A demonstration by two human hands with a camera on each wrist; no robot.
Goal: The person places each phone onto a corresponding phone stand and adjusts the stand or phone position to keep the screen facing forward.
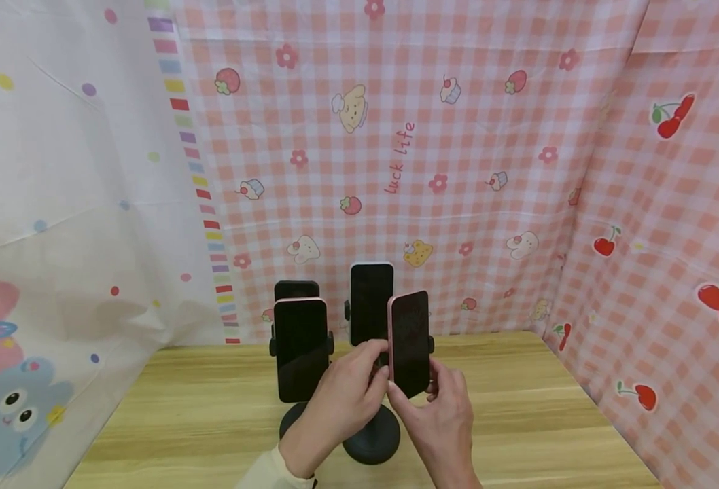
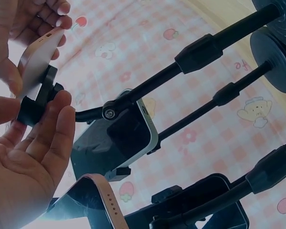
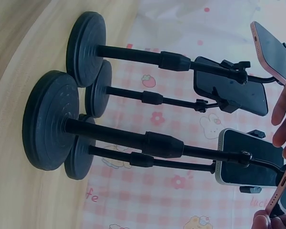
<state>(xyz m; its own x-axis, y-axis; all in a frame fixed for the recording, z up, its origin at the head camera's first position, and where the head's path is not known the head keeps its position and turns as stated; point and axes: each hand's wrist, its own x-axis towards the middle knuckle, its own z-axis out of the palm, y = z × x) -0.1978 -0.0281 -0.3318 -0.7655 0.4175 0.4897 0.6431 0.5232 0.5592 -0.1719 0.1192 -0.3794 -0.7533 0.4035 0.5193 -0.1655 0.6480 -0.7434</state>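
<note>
A pink-edged smartphone (image 1: 410, 343) stands tilted at the right of the group. My right hand (image 1: 442, 418) holds it low, with the thumb at its lower left corner and fingers along its right side. At the phone's left edge is my left hand (image 1: 350, 390). In the left wrist view, my left hand (image 2: 33, 162) grips the black clamp (image 2: 33, 109) of a phone stand, its fingers curled round the clamp behind the phone. The stand's thin pole (image 3: 205, 152) runs from that clamp to a round black base (image 3: 50, 121), which rests on the table.
Another pink-edged phone (image 1: 301, 350) is clamped on a stand at the left, in front of a black phone (image 1: 297, 291). A white-edged phone (image 1: 372, 302) stands behind my hands. Checked cloth (image 1: 488, 136) hangs behind the wooden table (image 1: 518, 394).
</note>
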